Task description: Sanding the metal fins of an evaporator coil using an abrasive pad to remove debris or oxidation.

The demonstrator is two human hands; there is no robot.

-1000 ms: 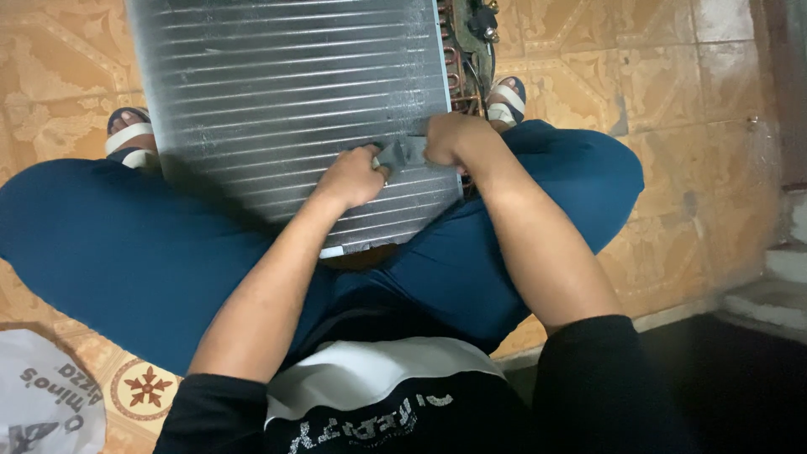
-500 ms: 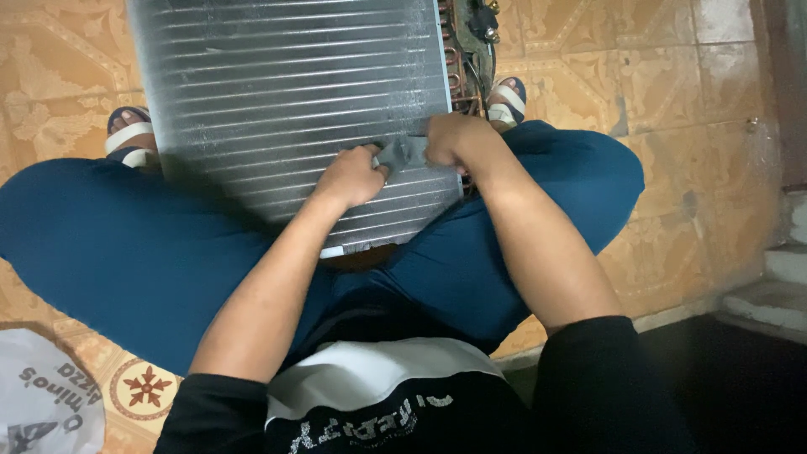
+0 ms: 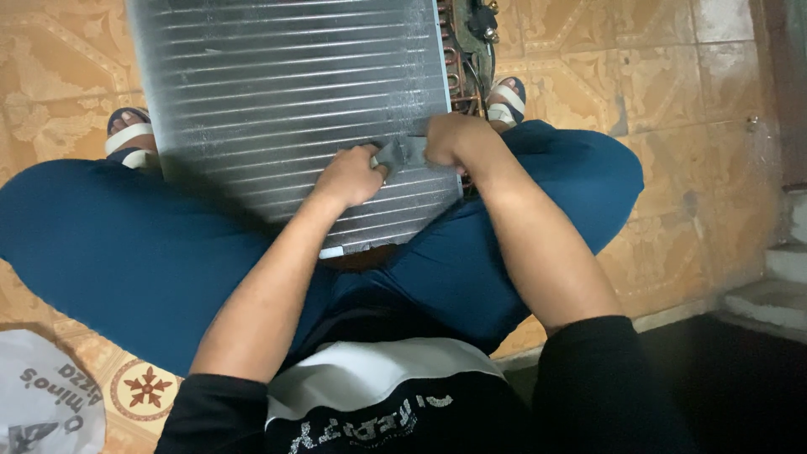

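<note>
A finned metal coil panel (image 3: 286,92), silver with thin horizontal ridges, leans between my knees. Both my hands pinch one small grey piece of cloth (image 3: 395,153) against its lower right area. My left hand (image 3: 351,175) grips the cloth's left end, fingers curled. My right hand (image 3: 454,139) closes on its right end, near the panel's right edge. Copper tubing and wiring (image 3: 471,50) run along that edge.
I sit low in blue trousers (image 3: 126,252), sandalled feet (image 3: 126,134) either side of the panel on an orange patterned tile floor (image 3: 689,109). A white plastic bag (image 3: 42,403) lies at lower left. A pale step (image 3: 773,286) rises at right.
</note>
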